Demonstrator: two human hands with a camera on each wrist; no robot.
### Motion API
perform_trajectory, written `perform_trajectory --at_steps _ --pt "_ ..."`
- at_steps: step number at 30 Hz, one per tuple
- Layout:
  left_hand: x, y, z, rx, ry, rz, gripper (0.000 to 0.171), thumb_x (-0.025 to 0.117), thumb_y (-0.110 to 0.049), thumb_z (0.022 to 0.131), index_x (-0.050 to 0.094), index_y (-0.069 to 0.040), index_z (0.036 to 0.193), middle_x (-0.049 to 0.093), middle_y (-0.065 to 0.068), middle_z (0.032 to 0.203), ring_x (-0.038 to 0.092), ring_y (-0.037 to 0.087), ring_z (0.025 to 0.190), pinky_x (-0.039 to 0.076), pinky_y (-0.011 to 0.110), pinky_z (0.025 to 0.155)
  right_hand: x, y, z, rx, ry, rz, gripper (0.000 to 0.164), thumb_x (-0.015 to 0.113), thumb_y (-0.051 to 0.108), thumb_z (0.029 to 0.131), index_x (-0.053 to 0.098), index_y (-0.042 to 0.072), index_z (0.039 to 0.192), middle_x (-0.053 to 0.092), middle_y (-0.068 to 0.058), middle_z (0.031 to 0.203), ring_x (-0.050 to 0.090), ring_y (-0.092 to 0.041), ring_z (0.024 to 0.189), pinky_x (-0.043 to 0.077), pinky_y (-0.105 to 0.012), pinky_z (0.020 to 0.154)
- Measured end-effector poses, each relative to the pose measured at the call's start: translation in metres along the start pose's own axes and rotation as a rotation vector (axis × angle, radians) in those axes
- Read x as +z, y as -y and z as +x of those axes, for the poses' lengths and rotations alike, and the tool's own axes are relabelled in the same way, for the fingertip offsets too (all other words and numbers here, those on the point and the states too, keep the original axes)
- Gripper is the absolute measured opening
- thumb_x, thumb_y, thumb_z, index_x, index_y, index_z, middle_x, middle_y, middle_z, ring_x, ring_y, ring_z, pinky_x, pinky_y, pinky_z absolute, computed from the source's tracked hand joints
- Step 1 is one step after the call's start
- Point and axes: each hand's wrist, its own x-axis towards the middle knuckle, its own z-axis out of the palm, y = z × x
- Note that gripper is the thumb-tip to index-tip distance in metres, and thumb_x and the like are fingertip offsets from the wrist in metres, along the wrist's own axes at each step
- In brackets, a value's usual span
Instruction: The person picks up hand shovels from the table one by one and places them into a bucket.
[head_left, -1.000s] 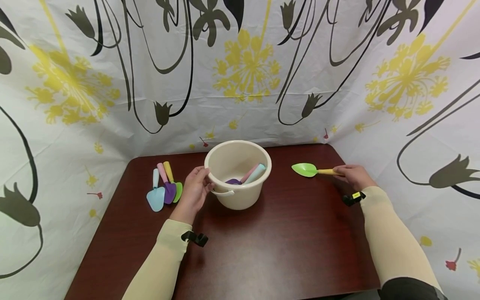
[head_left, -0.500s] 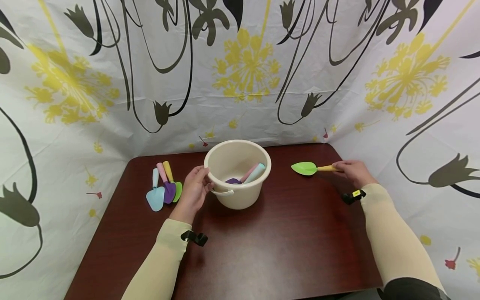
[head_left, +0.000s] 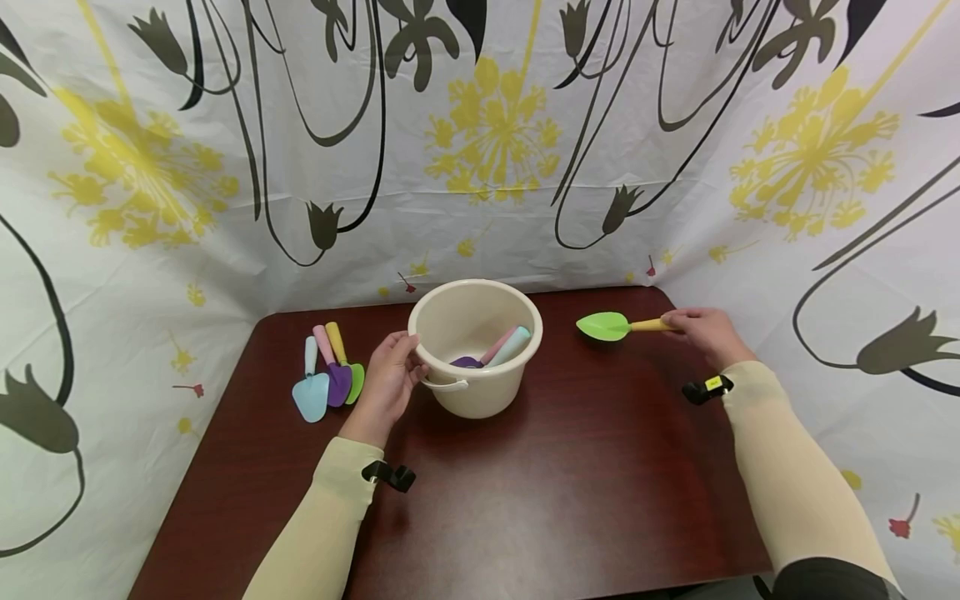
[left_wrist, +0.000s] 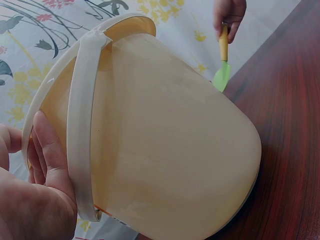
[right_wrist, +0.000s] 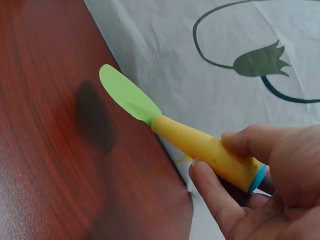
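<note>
My left hand (head_left: 386, 377) grips the near-left rim of a cream bucket (head_left: 480, 393), thumb and fingers on either side of the rim. Its white handle (left_wrist: 82, 130) hangs down the outside wall. Inside the bucket lie a light-blue handle (head_left: 509, 347), a pink handle (head_left: 495, 343) and a purple blade (head_left: 467, 362). Over the table's right side, my right hand (head_left: 708, 335) pinches the yellow handle of a small green trowel (head_left: 604, 326). The trowel's blade points left toward the bucket, and its shadow falls on the table in the right wrist view.
Left of the bucket lie a blue trowel (head_left: 311, 396), a purple trowel with a pink handle (head_left: 339, 383) and a green trowel with a yellow handle (head_left: 356, 383). The dark red table (head_left: 570, 500) meets a flower-patterned cloth (head_left: 495, 233) at the back and sides.
The green trowel in my right hand has risen and shifted slightly left. My left hand and the bucket have stayed in place.
</note>
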Motion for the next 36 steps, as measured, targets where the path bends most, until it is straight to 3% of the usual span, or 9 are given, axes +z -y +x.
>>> perform_trajectory --at_steps 3,5,14,20,28,36 --pt "0.0 0.0 0.0 0.0 0.003 0.003 0.006 0.061 -0.012 0.111 0.056 -0.008 0.114 0.062 0.002 0.086 0.06 0.012 0.072 0.056 0.021 0.064 0.0 0.005 0.0 -0.001 -0.009 -0.006 0.07 0.063 0.049 0.112 0.056 -0.006 0.154 0.054 -0.026 0.155 0.071 0.002 0.101 0.053 -0.04 0.113" --pt "0.0 0.0 0.0 0.0 0.004 0.003 0.007 0.061 -0.011 0.112 0.056 -0.008 0.114 0.061 0.002 0.086 0.06 0.012 0.072 0.056 0.021 0.064 0.0 0.008 0.0 -0.002 -0.011 -0.004 0.07 0.063 0.05 0.112 0.057 -0.005 0.154 0.055 -0.021 0.153 0.07 0.002 0.102 0.051 -0.045 0.116" --pt "0.001 0.0 -0.001 0.0 0.005 -0.002 0.008 0.062 -0.012 0.111 0.056 -0.008 0.115 0.061 0.003 0.086 0.06 0.012 0.071 0.056 0.021 0.064 -0.001 0.025 -0.003 -0.02 -0.013 0.068 0.066 0.067 0.044 0.111 0.056 -0.004 0.155 0.07 0.002 0.129 0.072 0.002 0.104 0.058 -0.018 0.092" --pt "0.0 0.0 -0.001 -0.001 0.005 -0.003 0.007 0.061 -0.012 0.111 0.056 -0.008 0.114 0.061 0.002 0.087 0.06 0.012 0.071 0.056 0.021 0.064 0.002 0.045 -0.008 -0.047 -0.043 0.116 0.068 0.07 0.044 0.109 0.058 -0.006 0.153 0.068 0.006 0.124 0.072 0.002 0.102 0.059 -0.016 0.089" --pt "0.0 -0.001 -0.002 -0.005 0.007 -0.001 0.009 0.062 -0.013 0.111 0.056 -0.008 0.115 0.062 0.002 0.087 0.061 0.012 0.073 0.057 0.021 0.066 0.005 0.068 -0.014 -0.067 -0.031 0.271 0.063 0.072 0.033 0.11 0.056 -0.008 0.154 0.059 -0.005 0.138 0.072 -0.009 0.118 0.059 -0.021 0.098" --pt "0.0 -0.001 -0.002 -0.004 0.002 -0.004 0.007 0.061 -0.012 0.111 0.057 -0.008 0.115 0.061 0.002 0.087 0.06 0.012 0.072 0.056 0.021 0.065 0.01 0.094 -0.025 -0.085 -0.011 0.25 0.066 0.073 0.04 0.108 0.057 -0.002 0.156 0.061 0.002 0.139 0.072 -0.003 0.116 0.056 -0.014 0.097"
